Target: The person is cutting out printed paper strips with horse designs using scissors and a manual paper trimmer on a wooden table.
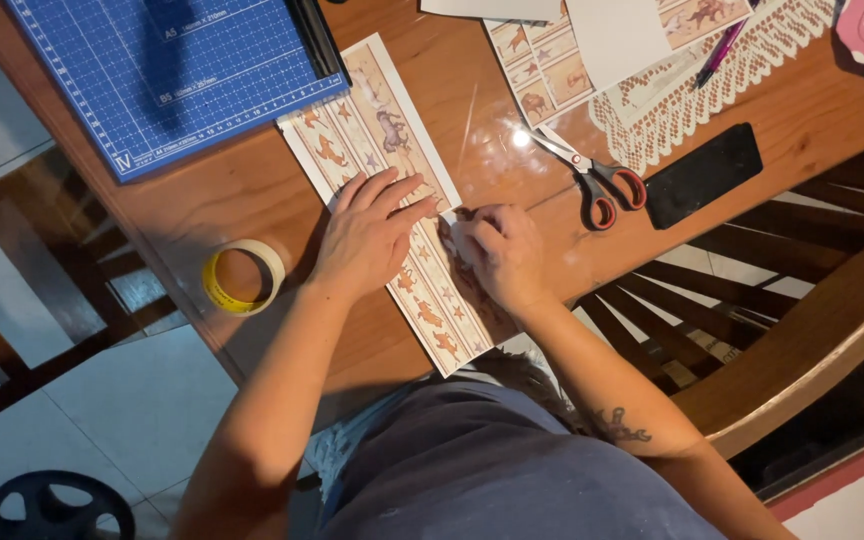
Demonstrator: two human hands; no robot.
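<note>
A long printed paper sheet [377,130] with rows of orange animal and star pictures lies across the wooden table [242,185]. My left hand [367,235] rests flat on the sheet with fingers spread, pressing it down. Just to its right, my right hand [500,255] has its fingers curled on the sheet, pinching something small and pale at the sheet's middle; what it is stays unclear. The two hands almost touch.
A roll of tape [242,277] lies left of my left hand near the table edge. Red-handled scissors [592,175] and a black flat case [702,175] sit to the right. A blue cutting mat [172,70] is at the back left; more printed sheets, a lace doily [712,85] and a pen behind. A wooden chair [792,330] stands right.
</note>
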